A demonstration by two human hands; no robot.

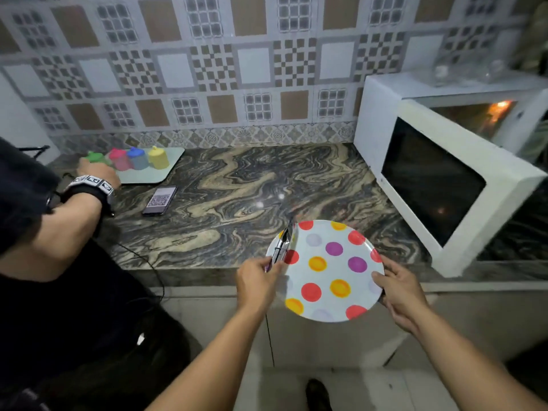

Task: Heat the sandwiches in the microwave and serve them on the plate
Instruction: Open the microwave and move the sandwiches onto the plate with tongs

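**Plate and tongs carried to the open microwave**

The left hand curls round the handles of metal tongs, whose tips lie across the left rim of the plate. The right hand grips the plate's right rim, thumb on top and fingers underneath. The spotted plate is bare and hangs over the front edge of the bench, just before the microwave.

The microwave door stands swung open, and its lit cavity shows behind the door's top edge. No sandwiches can be seen; the inside is mostly hidden from here.

This looks like the serving step: heating seems done, with the food presumably still inside. The next move calls for setting or steadying the plate near the opening, then reaching in with the tongs.

At the far left another person's hand rests by coloured bottles on a tray, beside a phone.
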